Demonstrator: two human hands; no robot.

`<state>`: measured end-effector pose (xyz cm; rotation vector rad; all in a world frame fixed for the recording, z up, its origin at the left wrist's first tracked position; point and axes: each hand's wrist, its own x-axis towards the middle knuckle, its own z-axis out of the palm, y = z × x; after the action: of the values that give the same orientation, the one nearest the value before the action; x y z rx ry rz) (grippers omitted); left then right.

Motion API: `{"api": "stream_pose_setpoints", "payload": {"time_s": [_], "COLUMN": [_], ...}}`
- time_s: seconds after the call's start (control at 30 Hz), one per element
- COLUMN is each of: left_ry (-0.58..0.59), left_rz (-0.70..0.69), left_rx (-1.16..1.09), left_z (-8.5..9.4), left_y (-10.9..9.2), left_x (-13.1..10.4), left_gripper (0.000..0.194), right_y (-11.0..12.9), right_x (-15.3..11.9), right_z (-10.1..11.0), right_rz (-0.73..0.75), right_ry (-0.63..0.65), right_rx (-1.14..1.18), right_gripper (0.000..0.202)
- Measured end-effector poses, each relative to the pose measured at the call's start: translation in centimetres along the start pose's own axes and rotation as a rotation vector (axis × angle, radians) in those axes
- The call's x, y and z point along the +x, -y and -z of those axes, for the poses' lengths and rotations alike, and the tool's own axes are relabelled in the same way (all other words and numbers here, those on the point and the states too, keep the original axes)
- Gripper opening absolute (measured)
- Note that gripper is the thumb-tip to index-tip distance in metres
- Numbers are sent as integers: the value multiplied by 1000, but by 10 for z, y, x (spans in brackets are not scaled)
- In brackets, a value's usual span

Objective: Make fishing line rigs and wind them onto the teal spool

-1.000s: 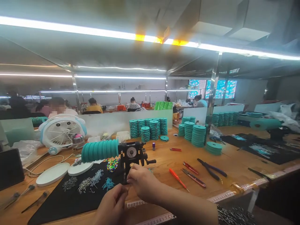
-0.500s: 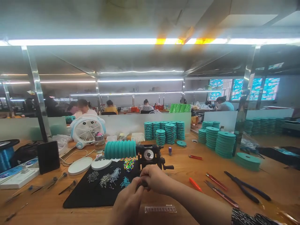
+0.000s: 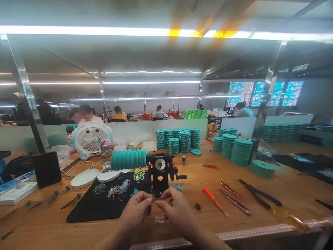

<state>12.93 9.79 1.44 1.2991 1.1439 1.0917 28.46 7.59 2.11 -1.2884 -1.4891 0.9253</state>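
My left hand (image 3: pixel 136 207) is pinched around something too small to make out, over the right edge of the black mat (image 3: pixel 88 208). Facing it, my right hand (image 3: pixel 175 205) has thumb and forefinger closed near the same spot; what they hold is too small to name. Just beyond my fingertips stands a black winding machine (image 3: pixel 159 170) with a dial and crank, carrying a row of teal spools (image 3: pixel 128 159). Multicoloured beads (image 3: pixel 139 176), clear pieces (image 3: pixel 124 186) and metal bits (image 3: pixel 112 192) lie in piles on the mat.
Right of my hands lie a small black lump (image 3: pixel 198 207), an orange screwdriver (image 3: pixel 212 197), tweezers (image 3: pixel 235 201) and dark pliers (image 3: pixel 256 194). Teal spools (image 3: pixel 241 152) stand stacked behind. At left are a white fan (image 3: pixel 92 139) and white lids (image 3: pixel 84 178). Several people sit farther back.
My hands have drawn apart from their overlap, now meeting only near the fingertips. The black lump and the machine's base have come into sight. The whole view has shifted.
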Motion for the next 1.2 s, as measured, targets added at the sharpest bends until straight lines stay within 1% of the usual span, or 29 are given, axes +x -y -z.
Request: {"api": "stream_pose_setpoints", "payload": {"time_s": [0.03, 0.1, 0.17, 0.23, 0.3, 0.37, 0.47, 0.53, 0.63, 0.67, 0.7, 0.73, 0.77, 0.83, 0.9, 0.97, 1.03, 1.1, 1.13, 1.2], "left_ry": [4, 17, 32, 41, 46, 52, 50, 48, 67, 74, 80, 84, 84, 84, 71, 34, -1, 4, 20, 56], "left_rz": [14, 26, 33, 29, 16, -18, -120, -187, -244, -262, -282, -304, -324, -370, -433, -526, -606, -660, -670, -653], "left_rx": [-45, -114, -146, -136, -97, -36, 103, 210, 367, 417, 461, 499, 526, 587, 691, 837, 939, 977, 957, 840], "left_z": [-2, -4, -6, -6, -5, -3, 0, 1, 2, 2, 1, 1, 1, 0, -1, -1, -2, -2, -3, -3], "left_y": [0, -1, -2, -2, -3, -5, -10, -14, -19, -21, -22, -23, -23, -23, -20, -14, -7, -1, 0, 1], "left_x": [0, -2, -3, -5, -6, -7, -10, -12, -15, -16, -17, -18, -18, -19, -17, -15, -12, -10, -10, -11], "left_gripper": [30, 32, 33, 33, 31, 27, 23, 20, 19, 19, 19, 19, 21, 25, 27, 29, 31, 32, 32, 30], "right_y": [-6, -15, -18, -17, -15, -15, -20, -24, -26, -25, -22, -19, -15, -5, 3, 8, 8, 5, 3, 2], "right_x": [-2, -2, 0, -1, -5, -9, -13, -12, -6, -4, -1, 2, 4, 10, 16, 24, 34, 44, 48, 54], "right_z": [-6, -17, -24, -25, -22, -19, -16, -14, -11, -9, -7, -5, -4, -2, -1, 0, -1, -2, -3, -2], "right_rz": [-83, -170, -171, -140, -36, 113, 306, 471, 758, 830, 873, 881, 840, 665, 507, 440, 401, 350, 326, 295], "right_ry": [50, 121, 163, 175, 148, 106, 86, 50, -43, -51, -41, -9, 25, 69, 68, 45, 52, 85, 110, 154], "right_rx": [128, 313, 376, 374, 314, 185, -48, -238, -526, -573, -588, -578, -550, -489, -455, -437, -420, -397, -387, -376], "right_gripper": [16, 22, 23, 20, 16, 17, 21, 19, 19, 19, 19, 19, 18, 17, 17, 17, 17, 17, 16, 17]}}
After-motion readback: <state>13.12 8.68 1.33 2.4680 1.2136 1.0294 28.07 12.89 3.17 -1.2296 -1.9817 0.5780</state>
